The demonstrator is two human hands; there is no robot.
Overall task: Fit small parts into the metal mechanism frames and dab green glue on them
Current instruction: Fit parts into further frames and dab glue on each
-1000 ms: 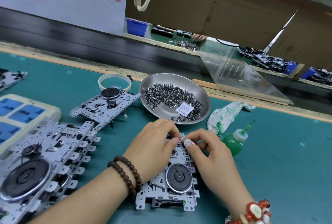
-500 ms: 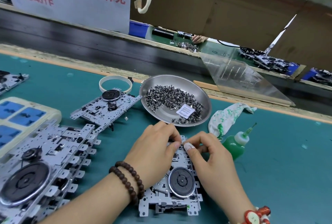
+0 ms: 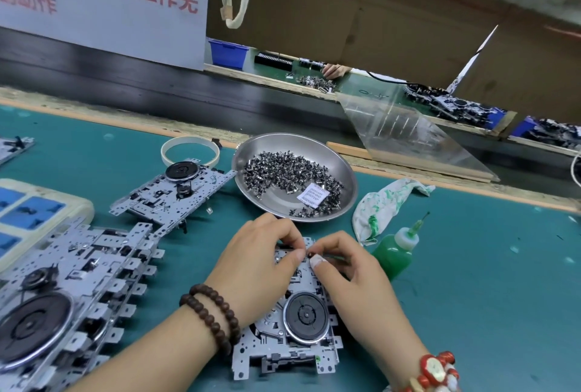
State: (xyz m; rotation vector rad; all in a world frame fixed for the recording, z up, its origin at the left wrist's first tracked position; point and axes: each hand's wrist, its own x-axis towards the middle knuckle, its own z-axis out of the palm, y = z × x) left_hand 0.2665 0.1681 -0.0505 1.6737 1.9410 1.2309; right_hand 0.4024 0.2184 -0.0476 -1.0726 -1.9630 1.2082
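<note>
A metal mechanism frame [image 3: 292,338] with a black round wheel lies on the green mat in front of me. My left hand [image 3: 257,262] and my right hand [image 3: 349,272] meet over its far end. Their fingertips pinch a small dark part [image 3: 309,255] against the frame. Just beyond the frame sits a steel dish [image 3: 251,152] holding a heap of small metal parts [image 3: 283,176] and a white paper tag. The green glue bottle [image 3: 394,251] with a needle tip stands untouched to the right of my right hand.
A stack of frames [image 3: 63,297] fills the left foreground, with one more frame [image 3: 169,193] behind it and a white ring [image 3: 190,151]. A glue-stained rag [image 3: 383,203] lies beside the dish. A beige tray with blue inserts [image 3: 28,209] sits at the far left. A clear plastic sheet [image 3: 405,137] leans at the mat's back edge.
Both hands stay at the frame's far end, their fingertips shifting slightly on the small part. The view has tilted a little; nothing else moved.
</note>
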